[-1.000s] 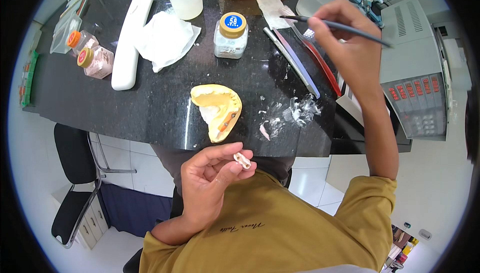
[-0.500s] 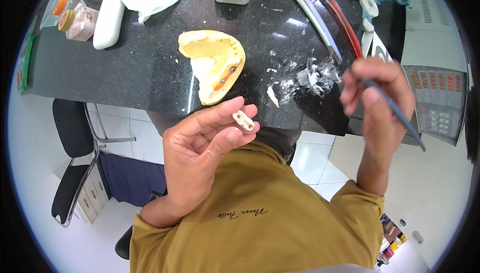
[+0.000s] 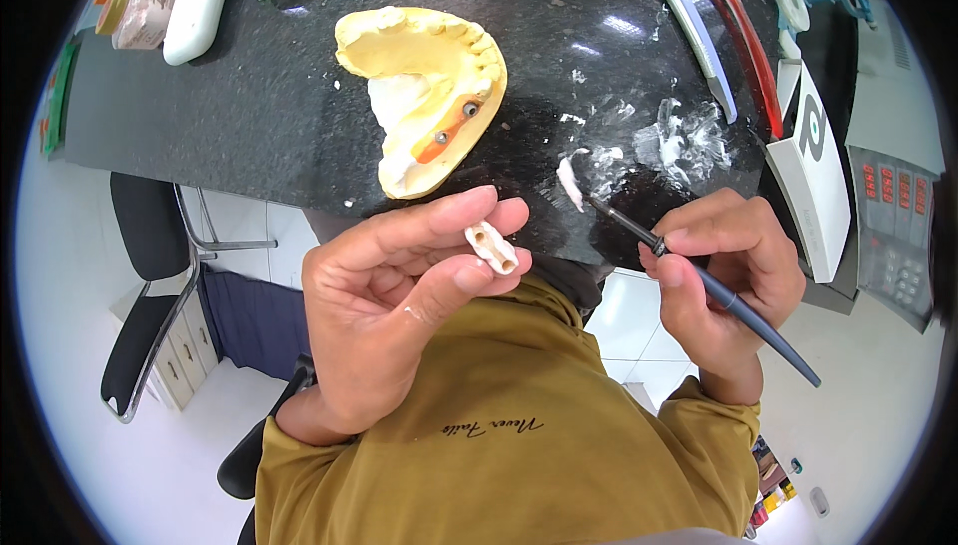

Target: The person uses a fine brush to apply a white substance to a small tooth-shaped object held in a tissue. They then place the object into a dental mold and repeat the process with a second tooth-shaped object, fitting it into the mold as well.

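Note:
Between the thumb and fingertips of my left hand (image 3: 384, 290) is a small white dental bridge (image 3: 491, 248), its two hollow openings facing up. My right hand (image 3: 733, 280) grips a slim dark blue brush (image 3: 733, 300) like a pen. The brush's dark tip points left, beside a strip of whitish paste (image 3: 570, 184) on the bench; whether it touches the paste I cannot tell. Just beyond my left hand lies a yellow plaster dental model (image 3: 484, 66), with an orange-pink gum section and two metal posts on its right side.
White smears (image 3: 684, 146) mark the black bench (image 3: 269, 116). Farther right lie a blue-white strip (image 3: 689, 26), a red strip (image 3: 746, 36), a white box (image 3: 813, 186) and a device with red displays (image 3: 893, 216). A powder jar (image 3: 147, 14) and white handpiece-like object (image 3: 200, 6) stand left.
My right hand has come down and turned the brush so its tip points left toward the paste. My left hand still holds the dental bridge. The view has shifted closer to the bench.

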`<state>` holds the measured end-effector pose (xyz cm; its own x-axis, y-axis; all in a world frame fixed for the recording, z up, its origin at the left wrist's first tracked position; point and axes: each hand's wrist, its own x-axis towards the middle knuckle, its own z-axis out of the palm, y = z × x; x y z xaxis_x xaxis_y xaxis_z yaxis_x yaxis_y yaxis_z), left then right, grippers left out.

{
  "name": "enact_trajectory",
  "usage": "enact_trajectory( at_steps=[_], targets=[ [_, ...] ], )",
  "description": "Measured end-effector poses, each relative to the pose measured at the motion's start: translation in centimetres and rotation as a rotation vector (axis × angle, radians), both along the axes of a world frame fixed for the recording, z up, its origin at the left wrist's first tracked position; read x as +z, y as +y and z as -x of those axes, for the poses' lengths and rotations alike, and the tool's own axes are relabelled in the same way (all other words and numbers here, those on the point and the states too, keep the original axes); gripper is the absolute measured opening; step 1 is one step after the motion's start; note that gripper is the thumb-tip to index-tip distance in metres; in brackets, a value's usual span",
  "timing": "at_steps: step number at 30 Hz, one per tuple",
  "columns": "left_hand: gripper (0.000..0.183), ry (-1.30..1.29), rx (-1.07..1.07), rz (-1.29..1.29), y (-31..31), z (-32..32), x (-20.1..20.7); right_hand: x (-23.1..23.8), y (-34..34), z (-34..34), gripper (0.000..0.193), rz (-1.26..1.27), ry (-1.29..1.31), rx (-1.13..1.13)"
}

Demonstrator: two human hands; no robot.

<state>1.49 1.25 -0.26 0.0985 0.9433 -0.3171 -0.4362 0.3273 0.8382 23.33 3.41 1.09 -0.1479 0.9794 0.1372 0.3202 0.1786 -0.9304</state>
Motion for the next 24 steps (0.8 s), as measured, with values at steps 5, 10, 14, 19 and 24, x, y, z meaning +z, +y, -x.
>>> enact_trajectory(
  at_steps=[5,10,14,19,24],
  targets=[
    [0.034,-0.019,0.014,0.031,0.14,0.06,0.15,0.11,0.07,0.44,0.019,0.004,-0.031,0.002],
    [0.033,-0.006,0.007,0.013,0.05,0.16,0.09,-0.04,-0.09,0.5,0.018,0.009,-0.043,0.01],
    [0.033,0.004,0.019,0.001,-0.09,0.07,0.04,0.12,-0.11,0.42,0.017,0.022,0.002,-0.007],
    [0.034,0.004,0.027,-0.02,-0.21,-0.02,-0.12,0.09,-0.21,0.28,0.016,0.031,-0.008,-0.021],
    [0.033,0.009,0.011,-0.035,-0.23,0.07,-0.23,0.09,-0.01,0.13,0.018,-0.014,-0.062,0.048]
  ],
)
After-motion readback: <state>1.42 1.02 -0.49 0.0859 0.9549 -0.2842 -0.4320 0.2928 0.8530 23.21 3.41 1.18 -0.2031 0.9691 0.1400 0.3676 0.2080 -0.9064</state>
